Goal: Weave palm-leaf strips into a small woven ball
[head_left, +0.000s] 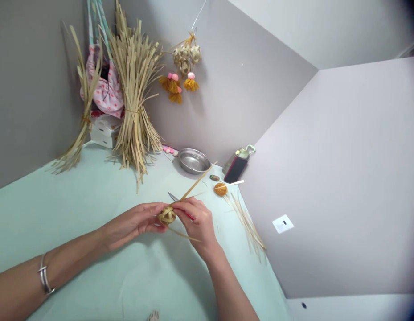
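Observation:
A small woven straw ball (167, 216) sits between the thumb and fingers of my left hand (140, 221), above the table. At its upper right side, my right hand (197, 223) pinches a straw strip (196, 182) where it meets the ball; the strip's long end sticks out up and to the right. Another loose strip (184, 234) trails from the bottom of the ball toward the right. A pointed metal tool (173, 196) with a red part shows around my right fingers. Its middle is hidden, and I cannot tell whether it is held or lies behind.
Large bundles of dried straw (135, 111) stand at the back left beside a white box (103, 131). Farther right are a steel bowl (194, 161), a phone (236, 169) against a bottle, an orange-brown disc (220, 189) and loose strips (248, 223). Woven balls (185, 54) hang on the wall.

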Available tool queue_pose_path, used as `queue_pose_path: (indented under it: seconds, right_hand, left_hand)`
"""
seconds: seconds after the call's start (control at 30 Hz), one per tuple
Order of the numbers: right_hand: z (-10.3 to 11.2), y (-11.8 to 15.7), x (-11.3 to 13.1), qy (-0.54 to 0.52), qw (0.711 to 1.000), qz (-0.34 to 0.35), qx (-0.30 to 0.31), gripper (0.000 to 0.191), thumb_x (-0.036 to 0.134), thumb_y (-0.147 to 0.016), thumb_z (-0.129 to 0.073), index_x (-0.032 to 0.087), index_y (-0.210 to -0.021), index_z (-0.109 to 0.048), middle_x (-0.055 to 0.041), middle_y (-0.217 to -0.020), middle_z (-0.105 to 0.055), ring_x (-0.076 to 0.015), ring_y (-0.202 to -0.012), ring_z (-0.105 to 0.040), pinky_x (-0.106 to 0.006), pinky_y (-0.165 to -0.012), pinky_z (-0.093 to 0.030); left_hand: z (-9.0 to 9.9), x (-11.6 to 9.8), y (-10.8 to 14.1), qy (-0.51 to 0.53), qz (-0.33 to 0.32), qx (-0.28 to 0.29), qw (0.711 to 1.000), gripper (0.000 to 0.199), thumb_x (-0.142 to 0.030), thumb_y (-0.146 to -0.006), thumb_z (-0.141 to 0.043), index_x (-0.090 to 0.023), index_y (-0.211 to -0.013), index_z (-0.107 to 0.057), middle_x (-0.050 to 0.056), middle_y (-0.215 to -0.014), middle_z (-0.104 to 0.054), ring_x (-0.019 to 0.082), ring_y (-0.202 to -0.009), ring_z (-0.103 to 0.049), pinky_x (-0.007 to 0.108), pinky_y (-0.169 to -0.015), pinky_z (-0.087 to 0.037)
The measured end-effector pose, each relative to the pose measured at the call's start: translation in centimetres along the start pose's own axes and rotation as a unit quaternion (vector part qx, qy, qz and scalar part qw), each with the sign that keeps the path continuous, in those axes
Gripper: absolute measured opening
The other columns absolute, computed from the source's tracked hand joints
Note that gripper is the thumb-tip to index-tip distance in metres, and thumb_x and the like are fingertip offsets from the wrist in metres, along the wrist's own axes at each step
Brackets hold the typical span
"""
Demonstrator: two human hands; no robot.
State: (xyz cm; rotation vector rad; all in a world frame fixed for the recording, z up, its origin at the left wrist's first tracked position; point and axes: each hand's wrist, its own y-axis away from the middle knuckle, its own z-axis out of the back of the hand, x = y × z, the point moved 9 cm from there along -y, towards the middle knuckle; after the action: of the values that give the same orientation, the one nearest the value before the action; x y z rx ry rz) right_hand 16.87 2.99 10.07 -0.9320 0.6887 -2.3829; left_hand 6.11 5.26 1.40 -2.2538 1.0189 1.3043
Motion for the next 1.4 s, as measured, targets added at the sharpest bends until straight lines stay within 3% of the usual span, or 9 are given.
queue_pose_path:
  seconds: [0.17, 0.4, 0.93, 1.4]
  right_hand:
    - [0.7, 0.2, 1.2, 0.087, 0.993, 0.057, -0.057, 0.013, 0.019, -0.094, -0.058, 0.020, -0.091, -0.070, -0.0045, -0.086, -0.072, -0.0173, -0.082, -0.065, -0.032, -0.077, -0.048]
    - [-0.1, 0.2, 0.5, 0.120, 0.992, 0.021, -0.028, 0.017, 0.020, -0.095, -0.055, 0.021, -0.093, -0.071, -0.0057, -0.085, -0.068, -0.0169, -0.078, -0.061, -0.032, -0.076, -0.048]
    - [-0.7, 0.4, -1.8, -0.056, 0.990, -0.133, 0.010, 0.013, 0.017, -0.088, -0.061, 0.022, -0.089, -0.073, 0.0003, -0.074, -0.055, -0.0135, -0.065, -0.053, -0.026, -0.063, -0.044]
    - [-0.7, 0.4, -1.6, -0.115, 0.980, -0.146, 0.066, 0.013, 0.020, -0.089, -0.062, 0.024, -0.092, -0.075, -0.0004, -0.076, -0.056, -0.0135, -0.069, -0.056, -0.024, -0.062, -0.045]
  left_hand:
    - [-0.4, -0.3, 0.1, -0.020, 0.008, 0.015, 1.000, 0.033, -0.037, -0.096, -0.055, -0.025, -0.124, -0.067, 0.008, -0.113, -0.069, 0.020, -0.100, -0.060, 0.033, -0.089, -0.051]
    - [-0.1, -0.3, 0.3, -0.006, -0.003, -0.008, 1.000, 0.031, -0.038, -0.092, -0.061, -0.025, -0.119, -0.070, 0.008, -0.110, -0.071, 0.023, -0.102, -0.061, 0.036, -0.088, -0.052]
    - [-0.1, -0.1, 0.0, -0.004, -0.009, 0.009, 1.000, 0.034, -0.034, -0.096, -0.056, -0.023, -0.126, -0.066, 0.010, -0.120, -0.069, 0.022, -0.109, -0.060, 0.035, -0.096, -0.048]
    - [-0.1, 0.0, 0.2, -0.026, 0.001, 0.000, 1.000, 0.034, -0.036, -0.092, -0.061, -0.025, -0.124, -0.068, 0.008, -0.117, -0.070, 0.023, -0.108, -0.061, 0.036, -0.097, -0.048]
